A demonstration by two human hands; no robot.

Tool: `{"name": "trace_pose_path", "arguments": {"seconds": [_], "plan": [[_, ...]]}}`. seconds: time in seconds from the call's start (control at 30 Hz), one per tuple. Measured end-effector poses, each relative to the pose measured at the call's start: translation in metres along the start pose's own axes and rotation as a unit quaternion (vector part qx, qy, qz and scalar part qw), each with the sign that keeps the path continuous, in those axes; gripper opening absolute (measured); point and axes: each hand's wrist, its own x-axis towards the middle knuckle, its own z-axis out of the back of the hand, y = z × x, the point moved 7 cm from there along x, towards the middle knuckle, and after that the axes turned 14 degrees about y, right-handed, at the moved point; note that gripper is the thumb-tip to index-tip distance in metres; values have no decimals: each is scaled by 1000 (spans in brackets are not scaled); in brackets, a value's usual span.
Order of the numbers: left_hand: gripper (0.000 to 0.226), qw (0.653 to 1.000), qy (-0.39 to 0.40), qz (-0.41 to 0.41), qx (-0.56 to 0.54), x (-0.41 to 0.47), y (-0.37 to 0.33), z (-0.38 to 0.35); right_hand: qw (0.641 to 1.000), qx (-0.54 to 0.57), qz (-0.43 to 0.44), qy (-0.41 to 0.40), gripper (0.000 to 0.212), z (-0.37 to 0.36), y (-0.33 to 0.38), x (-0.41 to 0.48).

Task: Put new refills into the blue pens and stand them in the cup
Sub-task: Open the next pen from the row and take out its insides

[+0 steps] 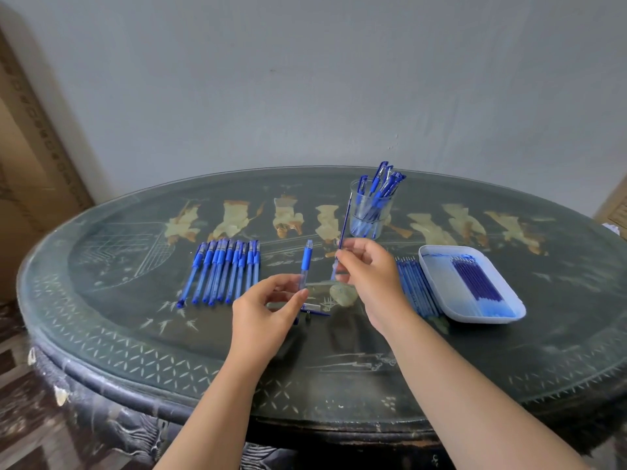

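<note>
Plain grey-blue painted wall (305,79) behind, soft even light. Dark oval lacquered table (135,334) with pale inlaid figures and patterned border — worn, chipped edge. Brown cardboard sheet (30,157) stands at left — dark patterned floor (20,418) below.

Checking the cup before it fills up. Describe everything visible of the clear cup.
The clear cup, glass or plastic by its look, stands upright on the far side of the dark table. Several capped blue pens stand in it, leaning right, tops above the rim. The left hand and right hand are clear of it.
</note>
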Motion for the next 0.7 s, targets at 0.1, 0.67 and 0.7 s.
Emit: {"name": "trace_pose_path", "arguments": {"seconds": [0.1, 0.67, 0.7], "plan": [[17, 1000, 0, -3, 10, 0, 0, 0, 997, 62, 26, 23, 12, -9, 15, 1], [18, 1000, 9, 3, 11, 1, 2, 0, 990, 116, 62, 42, 11, -22, 47, 10], [18, 1000, 9, 3, 11, 1, 2, 0, 991, 111, 62, 44, 10, -23, 48, 11]]}}
